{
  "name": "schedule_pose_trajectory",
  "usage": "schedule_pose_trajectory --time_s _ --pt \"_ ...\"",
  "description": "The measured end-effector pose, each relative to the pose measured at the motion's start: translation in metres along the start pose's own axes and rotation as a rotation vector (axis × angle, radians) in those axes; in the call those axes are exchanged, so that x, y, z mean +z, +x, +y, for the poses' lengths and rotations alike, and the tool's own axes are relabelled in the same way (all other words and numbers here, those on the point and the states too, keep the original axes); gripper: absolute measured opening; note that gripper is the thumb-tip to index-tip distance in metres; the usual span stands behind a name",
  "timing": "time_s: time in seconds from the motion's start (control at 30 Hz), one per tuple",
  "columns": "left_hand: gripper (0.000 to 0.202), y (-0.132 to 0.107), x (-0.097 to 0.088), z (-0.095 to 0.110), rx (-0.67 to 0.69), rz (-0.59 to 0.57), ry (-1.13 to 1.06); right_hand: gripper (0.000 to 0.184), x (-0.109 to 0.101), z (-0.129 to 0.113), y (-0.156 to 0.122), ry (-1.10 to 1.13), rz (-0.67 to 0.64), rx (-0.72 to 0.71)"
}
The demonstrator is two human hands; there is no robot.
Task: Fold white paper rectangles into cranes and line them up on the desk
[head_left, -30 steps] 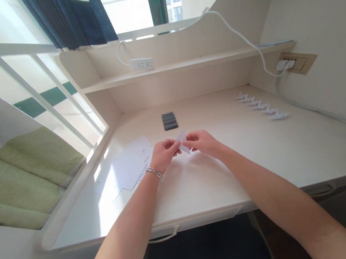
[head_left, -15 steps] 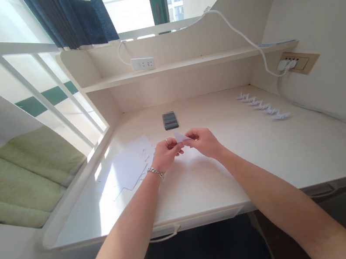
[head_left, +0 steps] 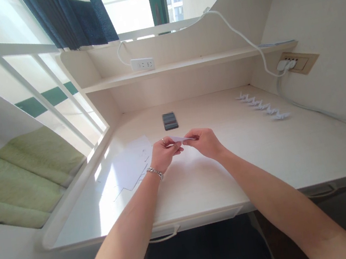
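Note:
Both hands meet above the middle of the white desk [head_left: 239, 167]. My left hand [head_left: 164, 154], with a ring and a chain bracelet, pinches one end of a small folded white paper piece [head_left: 179, 138]. My right hand [head_left: 204, 142] pinches the other end with fingers closed. The paper lies nearly flat and edge-on between the fingertips, held just above the desk. Loose white paper sheets [head_left: 129, 167] lie on the desk just left of my left hand.
A small dark stack of blocks [head_left: 170, 120] sits behind the hands. A row of several folded white paper cranes [head_left: 264, 106] lines the back right. A power strip [head_left: 142, 64] rests on the shelf; a white cable [head_left: 244, 40] runs to the wall socket [head_left: 297, 63].
The folded paper stood upright as a pointed shape a second ago; it has been turned down to lie nearly flat between the fingers. Both hands rose slightly.

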State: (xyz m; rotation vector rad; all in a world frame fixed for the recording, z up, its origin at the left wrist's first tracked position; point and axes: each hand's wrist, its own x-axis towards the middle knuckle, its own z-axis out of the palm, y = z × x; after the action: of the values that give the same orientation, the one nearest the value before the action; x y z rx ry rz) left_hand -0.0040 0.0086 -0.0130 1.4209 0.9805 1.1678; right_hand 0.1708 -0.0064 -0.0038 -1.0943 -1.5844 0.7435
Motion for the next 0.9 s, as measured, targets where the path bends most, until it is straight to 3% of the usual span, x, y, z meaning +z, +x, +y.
schedule_pose_trajectory --time_s 0.27,0.53,0.73,0.9 --pt "0.033 0.004 -0.003 -0.004 0.061 -0.042 -0.135 0.025 -0.0009 -0.0045 0.0025 0.33 -0.112 0.09" --pt "0.045 0.0029 -0.0034 -0.0032 0.077 0.012 -0.105 0.029 -0.0007 -0.0075 0.0009 0.338 -0.08 0.143" --pt "0.03 0.0016 0.0012 -0.0017 0.117 0.032 -0.152 0.031 0.0001 -0.0062 0.0019 0.352 -0.078 0.175" --pt "0.029 0.001 0.0031 -0.0001 0.133 0.016 -0.131 0.029 0.0001 -0.0065 0.0028 0.397 -0.088 0.188"
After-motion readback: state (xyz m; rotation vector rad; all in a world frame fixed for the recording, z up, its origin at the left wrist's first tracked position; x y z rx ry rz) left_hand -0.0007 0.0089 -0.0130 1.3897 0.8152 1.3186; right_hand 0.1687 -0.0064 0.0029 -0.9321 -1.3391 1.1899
